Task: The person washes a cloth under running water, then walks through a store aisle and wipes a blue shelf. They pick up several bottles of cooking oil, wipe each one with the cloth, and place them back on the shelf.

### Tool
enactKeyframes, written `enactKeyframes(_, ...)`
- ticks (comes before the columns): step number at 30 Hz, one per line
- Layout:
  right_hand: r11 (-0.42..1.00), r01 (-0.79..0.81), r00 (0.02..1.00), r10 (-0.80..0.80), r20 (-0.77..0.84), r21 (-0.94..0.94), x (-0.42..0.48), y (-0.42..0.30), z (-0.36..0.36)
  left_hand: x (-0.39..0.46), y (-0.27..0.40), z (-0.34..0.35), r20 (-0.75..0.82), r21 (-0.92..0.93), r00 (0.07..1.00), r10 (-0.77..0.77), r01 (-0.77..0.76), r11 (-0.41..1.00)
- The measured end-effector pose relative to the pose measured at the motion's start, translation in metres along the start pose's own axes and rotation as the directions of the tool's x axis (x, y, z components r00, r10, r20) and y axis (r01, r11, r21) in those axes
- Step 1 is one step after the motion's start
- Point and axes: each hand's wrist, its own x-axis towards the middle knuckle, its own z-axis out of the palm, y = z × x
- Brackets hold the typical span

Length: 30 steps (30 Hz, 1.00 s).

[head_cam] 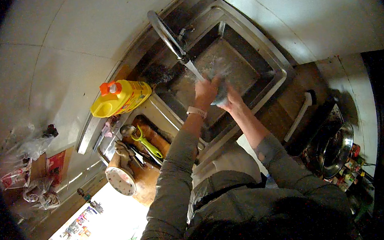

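Observation:
My left hand (206,93), with a pale band at the wrist, is over the stainless steel sink (253,54), where running water falls onto it. My right hand (234,97) is close beside it. Between the two hands is a wet bluish-grey cloth or sponge (221,98), gripped from both sides; blurred fingers hide much of it. Above the left hand arches a chrome faucet (165,33), and its stream (193,70) splashes into the basin.
Left of the sink stands a yellow detergent jug (125,96) with an orange cap. Nearer me are a green-handled peeler (147,142), a metal ladle (127,130), a wooden board (148,189) and a white patterned bowl (121,181). A metal pan (336,150) sits at right.

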Motion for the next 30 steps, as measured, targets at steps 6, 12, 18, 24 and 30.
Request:
enactKeyframes(6, 0.926, -0.291, 0.936, 0.222, -0.275, -0.242, 0.011, 0.007, 0.001, -0.019, 0.051, -0.051, 0.298, 0.363, 0.954, 0.026, -0.139, 0.921)
enactKeyframes(12, 0.168, 0.101, 0.878, -0.479, 0.008, -0.981, 0.048, 0.011, -0.026, -0.035, -0.020, -0.050, 0.296, 0.567, 0.943, 0.150, -0.300, 0.767)
enactKeyframes(18, -0.407, 0.296, 0.867, -0.264, 0.422, -0.864, 0.034, -0.014, 0.023, -0.046, -0.049, -0.035, 0.143, -0.230, 0.802, -0.580, 0.597, 0.768)
enactKeyframes(24, -0.484, 0.527, 0.761, -0.098, 0.642, -0.699, 0.014, -0.012, 0.044, -0.061, -0.081, -0.018, 0.414, -0.826, 0.740, -0.530, 0.550, 0.121)
enactKeyframes(30, -0.330, 0.755, 0.616, 0.061, 0.785, -0.567, -0.027, -0.015, 0.048, -0.043, 0.012, -0.049, 0.565, -0.823, 0.670, -0.482, 0.501, -0.269)
